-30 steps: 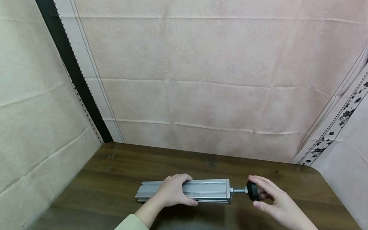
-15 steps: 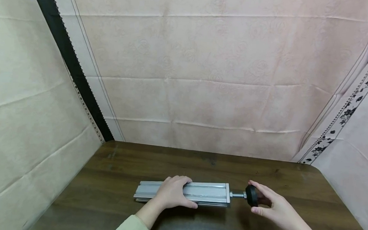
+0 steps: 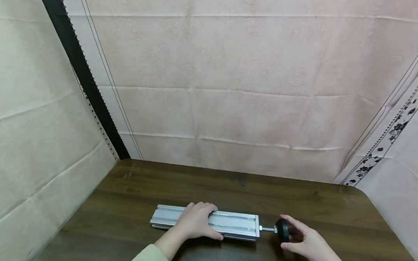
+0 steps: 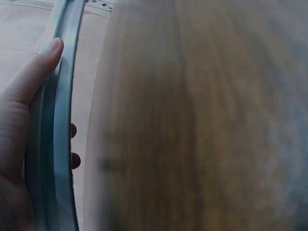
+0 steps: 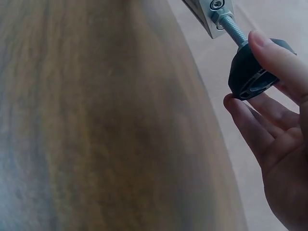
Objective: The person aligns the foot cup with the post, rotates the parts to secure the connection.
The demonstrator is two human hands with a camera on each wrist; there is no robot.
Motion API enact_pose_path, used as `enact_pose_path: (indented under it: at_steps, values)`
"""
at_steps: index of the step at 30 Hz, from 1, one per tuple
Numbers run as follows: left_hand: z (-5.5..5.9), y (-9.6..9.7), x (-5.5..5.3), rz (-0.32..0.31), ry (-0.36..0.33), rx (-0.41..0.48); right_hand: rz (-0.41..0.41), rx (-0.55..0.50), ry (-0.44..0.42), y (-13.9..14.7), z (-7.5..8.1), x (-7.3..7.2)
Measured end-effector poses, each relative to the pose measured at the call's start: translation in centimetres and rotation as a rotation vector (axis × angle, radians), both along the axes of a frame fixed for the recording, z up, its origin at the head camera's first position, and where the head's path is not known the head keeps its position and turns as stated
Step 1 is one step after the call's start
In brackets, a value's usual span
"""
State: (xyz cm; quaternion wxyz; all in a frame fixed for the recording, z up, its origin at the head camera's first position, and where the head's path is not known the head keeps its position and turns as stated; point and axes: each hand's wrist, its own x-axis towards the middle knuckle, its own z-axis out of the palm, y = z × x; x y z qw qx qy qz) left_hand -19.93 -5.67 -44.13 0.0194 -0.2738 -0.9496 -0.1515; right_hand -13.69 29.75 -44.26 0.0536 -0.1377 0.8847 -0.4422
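A silver aluminium profile [image 3: 238, 225] lies lengthwise across the front of the head view, held over the table. My left hand [image 3: 195, 222] grips it across its middle; in the left wrist view, the thumb [image 4: 47, 62] runs along its grooved side and two fingertips show past the far edge. From its right end sticks a threaded rod [image 5: 235, 32] with a nut, bearing a round black levelling foot [image 3: 282, 230]. My right hand [image 3: 305, 241] pinches this foot at its rim between thumb and fingers. The right wrist view shows the foot's ribbed hollow underside [image 5: 257, 85].
The brown wooden table [image 3: 140, 189] has rounded far corners. Pale cloth hangs behind it [image 3: 231, 108] and at both sides, with a dark strip [image 3: 82, 74] at the left and a flowered border [image 3: 387, 138] at the right.
The profile's right end has come down and towards me, so it now slants slightly. My right hand has moved along with the foot, downward and a little left. The left hand keeps its grip.
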Motion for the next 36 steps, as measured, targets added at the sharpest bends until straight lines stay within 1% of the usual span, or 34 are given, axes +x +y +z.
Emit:
enact_pose_path:
  at_steps: [4, 7, 10, 14, 18, 24, 28, 32, 36]
  values:
    - [-0.3, 0.0, 0.0, 0.006, -0.015, -0.02, -0.002, 0.011, -0.043, -0.1, -0.7, -0.4]
    - [-0.6, -0.1, 0.0, 0.013, -0.019, -0.035, -0.004, 0.025, -0.058, -0.3, -1.0, -0.5]
    - [-0.7, -0.1, 0.0, 0.012, -0.021, -0.038, -0.008, 0.045, -0.058, -0.4, -1.4, -0.4]
    - [-1.0, -0.1, 0.1, 0.001, -0.04, -0.046, -0.012, 0.071, -0.083, -0.4, -1.8, -0.2]
    - [-1.2, 0.0, 0.2, -0.002, -0.052, -0.059, -0.021, 0.098, -0.094, -0.5, -1.8, -0.2]
    - [-1.2, 0.3, 0.4, -0.009, -0.045, -0.065, -0.026, 0.139, -0.09, -0.3, -1.6, -0.1]
    - [-1.2, 0.4, 0.5, -0.019, -0.033, -0.073, -0.016, 0.179, -0.056, -0.2, -1.7, 0.0]
    - [-1.3, 0.3, 0.5, -0.026, -0.016, -0.084, -0.012, 0.241, 0.016, -0.3, -1.9, 0.1]
    - [-1.5, 0.1, 0.5, -0.037, 0.009, -0.097, -0.031, 0.3, 0.072, -0.5, -2.2, 0.2]
